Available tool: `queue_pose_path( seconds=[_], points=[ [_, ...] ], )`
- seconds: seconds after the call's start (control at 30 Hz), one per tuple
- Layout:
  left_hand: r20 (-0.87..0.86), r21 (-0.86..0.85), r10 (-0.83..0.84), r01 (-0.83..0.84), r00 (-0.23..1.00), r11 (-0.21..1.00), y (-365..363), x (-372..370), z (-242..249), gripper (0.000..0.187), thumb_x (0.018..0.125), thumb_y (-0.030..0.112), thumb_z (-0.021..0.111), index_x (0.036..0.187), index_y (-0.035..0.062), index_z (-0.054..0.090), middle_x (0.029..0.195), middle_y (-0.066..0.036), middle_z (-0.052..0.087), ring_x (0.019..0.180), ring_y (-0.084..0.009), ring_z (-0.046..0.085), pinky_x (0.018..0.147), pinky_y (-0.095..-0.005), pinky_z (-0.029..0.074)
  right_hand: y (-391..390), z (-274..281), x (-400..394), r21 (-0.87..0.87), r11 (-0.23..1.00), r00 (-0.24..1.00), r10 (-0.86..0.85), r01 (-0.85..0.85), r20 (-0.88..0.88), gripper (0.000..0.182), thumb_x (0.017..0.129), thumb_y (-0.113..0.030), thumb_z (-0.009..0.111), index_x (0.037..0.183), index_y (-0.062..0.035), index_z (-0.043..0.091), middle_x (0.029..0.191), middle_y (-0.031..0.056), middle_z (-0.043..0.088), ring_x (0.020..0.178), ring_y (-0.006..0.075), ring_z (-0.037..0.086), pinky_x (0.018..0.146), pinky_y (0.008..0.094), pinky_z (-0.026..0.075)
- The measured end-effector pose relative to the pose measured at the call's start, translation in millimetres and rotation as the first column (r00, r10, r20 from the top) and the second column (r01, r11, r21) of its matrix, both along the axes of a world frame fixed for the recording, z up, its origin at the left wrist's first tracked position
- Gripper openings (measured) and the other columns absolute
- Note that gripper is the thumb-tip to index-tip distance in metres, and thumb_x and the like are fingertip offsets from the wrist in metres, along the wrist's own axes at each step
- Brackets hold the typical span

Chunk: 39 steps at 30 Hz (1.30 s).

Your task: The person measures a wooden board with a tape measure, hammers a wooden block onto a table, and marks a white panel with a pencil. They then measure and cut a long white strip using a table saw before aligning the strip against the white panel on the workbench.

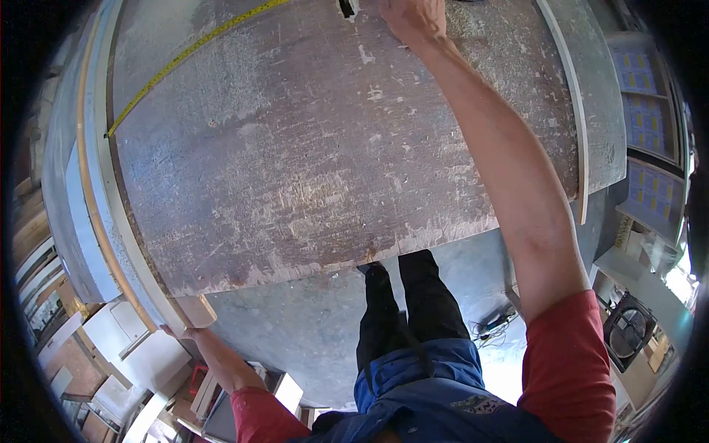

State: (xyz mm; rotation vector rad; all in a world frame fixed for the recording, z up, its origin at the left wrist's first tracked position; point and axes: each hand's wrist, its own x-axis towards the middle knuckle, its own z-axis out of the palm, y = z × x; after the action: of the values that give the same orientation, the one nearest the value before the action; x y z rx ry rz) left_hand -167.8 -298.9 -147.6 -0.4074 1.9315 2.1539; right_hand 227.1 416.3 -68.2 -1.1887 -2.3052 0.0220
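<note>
My right hand [415,18] is at the top edge of the view, over the far part of a worn wooden board [310,170]; its fingers are cut off by the frame, so what it holds does not show. Close to it, a small black object [347,9] lies on the board. A yellow tape measure blade [185,55] curves from the board's left side up out of view. At lower left, my left hand [183,332] is closed around the near end of a long pale wooden strip [122,221] running along the board's left edge.
Another pale strip [572,96] borders the board's right side. Stacked panels and offcuts [122,340] stand at lower left. At right are a shelf with patterned sheets [642,103], a black box fan [629,332] and a cabled tool [498,323] on the grey floor [295,340].
</note>
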Motion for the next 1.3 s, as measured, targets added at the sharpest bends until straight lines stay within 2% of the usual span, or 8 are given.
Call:
queue_pose_path(
  seconds=[0.3,0.47,0.6,0.9,1.3],
  points=[
    [0.01,-0.007,0.004,-0.004,1.0,1.0,0.5,1.2,-3.3,0.07,0.087,0.054,0.061,0.138,0.0087,0.044,0.13,-0.011,0.056,0.118,-0.0278,0.054,0.099,-0.0444,0.046,-0.2,3.5,-2.8,-0.054,0.998,1.0,0.024,-0.024,-0.003,0.031,0.09,-0.02,0.056,0.119,-0.0144,0.064,0.12,0.0125,0.051,0.113,0.0319,0.049,0.093,0.0437,0.045],
    [0.011,-0.012,0.006,-0.006,1.0,1.0,-1.7,1.7,-2.5,0.07,0.087,0.054,0.061,0.138,0.0086,0.044,0.13,-0.011,0.055,0.119,-0.0279,0.054,0.099,-0.0443,0.046,0.6,5.6,-2.9,-0.148,0.989,1.0,0.013,-0.013,0.002,0.033,0.09,-0.02,0.056,0.121,-0.0148,0.063,0.121,0.0126,0.051,0.113,0.0321,0.049,0.094,0.0434,0.045],
    [0.01,-0.013,0.008,-0.008,1.0,1.0,-1.9,1.8,-2.6,0.07,0.087,0.054,0.06,0.138,0.0085,0.044,0.13,-0.011,0.055,0.119,-0.0279,0.054,0.099,-0.0443,0.046,2.5,4.3,-2.2,-0.064,0.998,0.999,0.02,-0.018,0.032,0.033,0.091,-0.02,0.055,0.122,-0.0149,0.063,0.122,0.0127,0.051,0.113,0.032,0.05,0.094,0.0434,0.045],
    [0.001,-0.021,0.018,-0.018,1.0,1.0,-10.4,0.8,2.5,0.07,0.088,0.053,0.06,0.138,0.0083,0.043,0.131,-0.011,0.055,0.119,-0.028,0.053,0.1,-0.0442,0.045,3.5,5.9,-0.9,-0.095,0.995,0.999,0.044,-0.042,0.023,0.033,0.089,-0.021,0.056,0.121,-0.0144,0.064,0.121,0.0133,0.052,0.113,0.0329,0.049,0.094,0.0446,0.045],
    [0.013,-0.022,0.036,-0.036,0.999,0.999,-9.1,3.0,-0.6,0.07,0.088,0.053,0.06,0.139,0.008,0.043,0.131,-0.011,0.054,0.12,-0.028,0.053,0.101,-0.044,0.045,-0.1,8.3,-3.0,-0.155,0.988,0.999,0.02,-0.013,0.044,0.033,0.093,-0.019,0.051,0.123,-0.0121,0.063,0.125,0.0145,0.051,0.117,0.0319,0.047,0.097,0.0434,0.043]
  ],
)
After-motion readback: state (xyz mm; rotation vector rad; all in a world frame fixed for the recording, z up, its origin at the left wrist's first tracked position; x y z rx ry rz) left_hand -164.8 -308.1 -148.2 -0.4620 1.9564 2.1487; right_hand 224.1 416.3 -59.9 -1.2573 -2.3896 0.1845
